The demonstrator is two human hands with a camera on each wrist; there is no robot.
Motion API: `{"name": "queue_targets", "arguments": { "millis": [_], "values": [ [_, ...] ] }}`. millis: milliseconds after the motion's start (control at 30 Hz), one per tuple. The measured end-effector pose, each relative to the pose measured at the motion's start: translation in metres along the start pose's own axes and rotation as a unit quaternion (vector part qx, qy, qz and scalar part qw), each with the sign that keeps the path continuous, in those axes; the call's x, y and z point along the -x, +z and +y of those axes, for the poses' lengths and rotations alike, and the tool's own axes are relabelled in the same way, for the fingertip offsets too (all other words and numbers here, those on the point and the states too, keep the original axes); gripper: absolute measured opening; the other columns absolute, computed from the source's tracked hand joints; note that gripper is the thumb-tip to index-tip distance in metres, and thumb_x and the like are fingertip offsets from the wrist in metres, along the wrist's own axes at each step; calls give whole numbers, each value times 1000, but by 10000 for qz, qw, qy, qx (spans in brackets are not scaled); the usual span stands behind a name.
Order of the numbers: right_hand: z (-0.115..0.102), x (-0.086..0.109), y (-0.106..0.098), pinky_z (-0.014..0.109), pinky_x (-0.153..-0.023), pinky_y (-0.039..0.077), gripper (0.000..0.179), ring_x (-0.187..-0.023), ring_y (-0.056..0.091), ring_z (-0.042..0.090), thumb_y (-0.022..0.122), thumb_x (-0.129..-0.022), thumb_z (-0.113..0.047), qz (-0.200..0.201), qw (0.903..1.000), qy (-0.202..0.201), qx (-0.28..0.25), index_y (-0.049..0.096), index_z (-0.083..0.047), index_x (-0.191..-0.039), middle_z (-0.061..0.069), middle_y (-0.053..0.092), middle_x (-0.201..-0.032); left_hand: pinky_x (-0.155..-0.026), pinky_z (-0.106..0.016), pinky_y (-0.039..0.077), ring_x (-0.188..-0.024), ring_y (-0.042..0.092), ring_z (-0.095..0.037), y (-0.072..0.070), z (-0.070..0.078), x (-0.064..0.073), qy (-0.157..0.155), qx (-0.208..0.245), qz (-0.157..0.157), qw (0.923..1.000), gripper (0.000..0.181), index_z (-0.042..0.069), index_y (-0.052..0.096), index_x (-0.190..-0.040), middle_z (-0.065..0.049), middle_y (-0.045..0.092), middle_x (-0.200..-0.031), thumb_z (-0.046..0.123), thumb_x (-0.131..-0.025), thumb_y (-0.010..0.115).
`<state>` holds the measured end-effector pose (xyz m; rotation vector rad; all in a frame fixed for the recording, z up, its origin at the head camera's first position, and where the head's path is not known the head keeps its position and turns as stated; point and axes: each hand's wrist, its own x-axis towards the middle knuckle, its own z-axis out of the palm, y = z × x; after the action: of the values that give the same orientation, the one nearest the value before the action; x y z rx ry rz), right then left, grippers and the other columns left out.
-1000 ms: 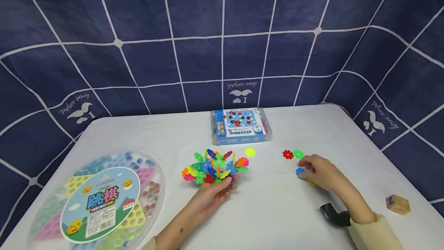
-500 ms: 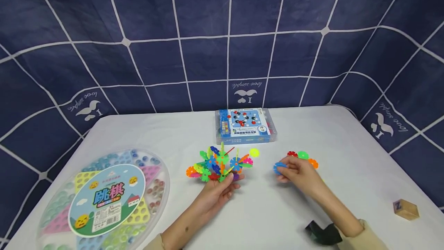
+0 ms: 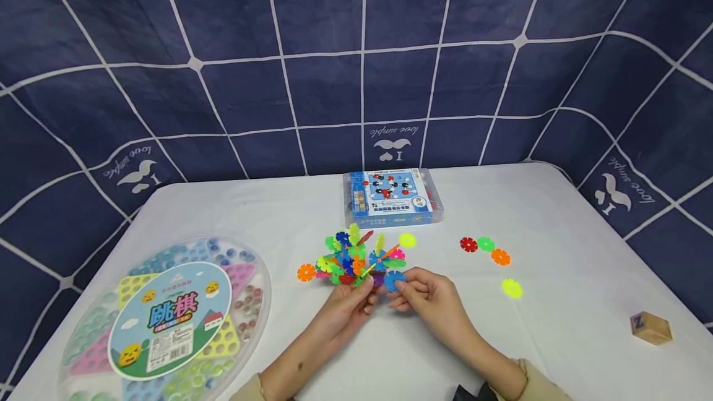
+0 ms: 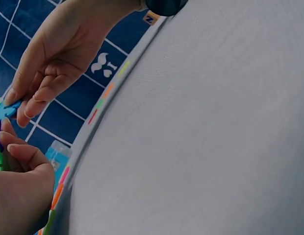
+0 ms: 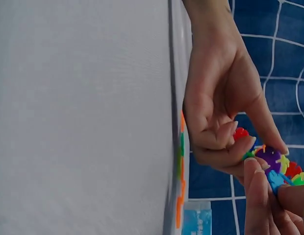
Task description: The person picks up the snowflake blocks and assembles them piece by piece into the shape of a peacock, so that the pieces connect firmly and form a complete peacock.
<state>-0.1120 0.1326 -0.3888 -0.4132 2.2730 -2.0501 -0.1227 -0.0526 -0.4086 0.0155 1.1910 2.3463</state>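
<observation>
My left hand point(image 3: 342, 314) holds a colourful cluster of interlocking snowflake discs point(image 3: 357, 251) by its lower front, just above the white table. A purple disc point(image 5: 268, 156) of the cluster shows near the left thumb in the right wrist view. Between thumb and fingers, my right hand point(image 3: 440, 305) pinches a blue snowflake disc point(image 3: 394, 281) right at the cluster's right side. In the left wrist view this blue disc point(image 4: 9, 109) sits between both hands' fingertips. Whether its slot is engaged with the cluster, I cannot tell.
Loose discs lie to the right: red point(image 3: 468, 244), green point(image 3: 486, 244), orange point(image 3: 501, 257) and yellow point(image 3: 512, 288). Another yellow disc point(image 3: 408, 240) lies behind the cluster. A molecule-model box point(image 3: 392, 200) stands behind, a round marble game point(image 3: 167, 320) left, a wooden block point(image 3: 650, 328) right.
My right hand has picked up the blue disc from the right of the table and carried it left to the cluster. My left hand keeps its hold in about the same place.
</observation>
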Motion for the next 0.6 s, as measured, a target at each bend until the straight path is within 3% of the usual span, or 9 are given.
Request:
{"name": "queue_targets", "arguments": {
  "millis": [267,600],
  "values": [
    [0,3,9,31,-59,56,8,-65,68,21,61,-90,-2,301,9989,-54,359,64,4,-88,15,68,-76,-61,-15,38,-68,46,-7,2,-3,-1,93,-131,149,9998,20,8,66,-80,0,62,-79,15,-95,56],
    [1,0,7,30,-57,55,10,-62,67,19,59,-91,0,-98,9986,-190,489,64,8,-89,12,67,-72,-64,-15,43,-67,49,-7,2,-7,1,207,-528,541,9969,19,6,66,-79,-1,63,-77,15,-94,58]
  ]
}}
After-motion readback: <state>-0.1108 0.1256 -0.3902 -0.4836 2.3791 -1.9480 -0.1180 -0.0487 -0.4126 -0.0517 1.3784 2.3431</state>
